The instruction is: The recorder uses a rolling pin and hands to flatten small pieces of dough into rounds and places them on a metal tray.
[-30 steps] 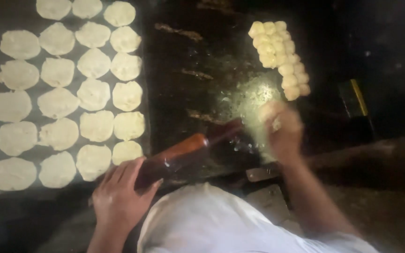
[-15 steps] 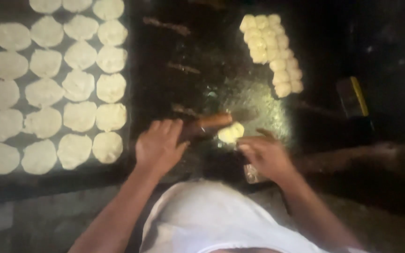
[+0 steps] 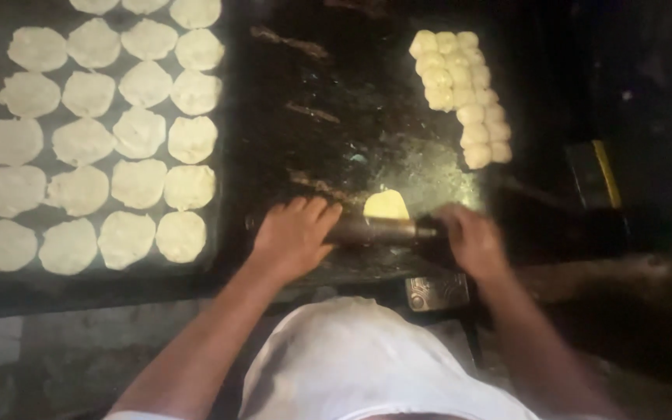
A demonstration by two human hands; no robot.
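Both hands (image 3: 293, 232) now press the dark rolling pin (image 3: 379, 230) over soft dough (image 3: 386, 205).

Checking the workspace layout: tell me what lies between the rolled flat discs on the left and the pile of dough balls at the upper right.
In the head view, only the dark greasy work surface, with a few dough streaks; no other items.
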